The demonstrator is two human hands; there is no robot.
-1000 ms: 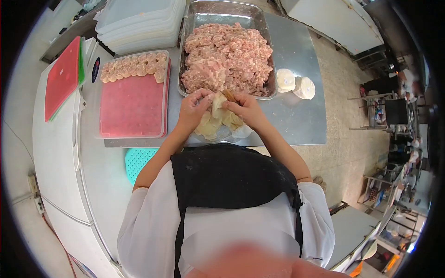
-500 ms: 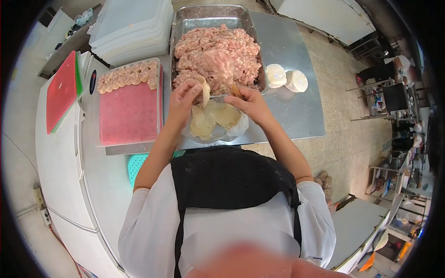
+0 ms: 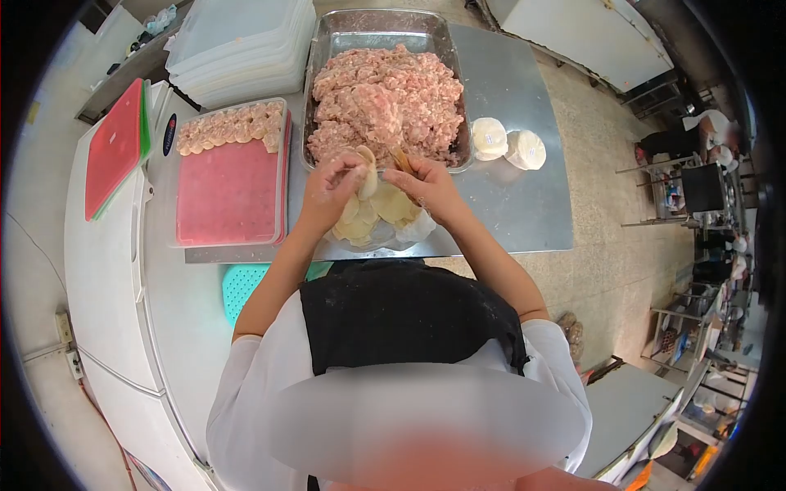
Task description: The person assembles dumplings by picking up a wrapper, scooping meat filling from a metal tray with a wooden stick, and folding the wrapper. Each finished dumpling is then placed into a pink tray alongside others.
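From the head view we pinch a round pale dough wrapper [image 3: 366, 170] in our left hand [image 3: 332, 186], fingers clamped on it. Our right hand [image 3: 426, 185] grips a thin wooden spatula [image 3: 400, 159] beside the steel tray of minced pink meat [image 3: 385, 92], near the metal table's [image 3: 524, 204] front edge.

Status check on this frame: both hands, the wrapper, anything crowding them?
Left hand pinching a round wrapper. Right hand gripping a wooden spatula at the meat tray edge. Wrapper pile directly beneath; nothing blocking.
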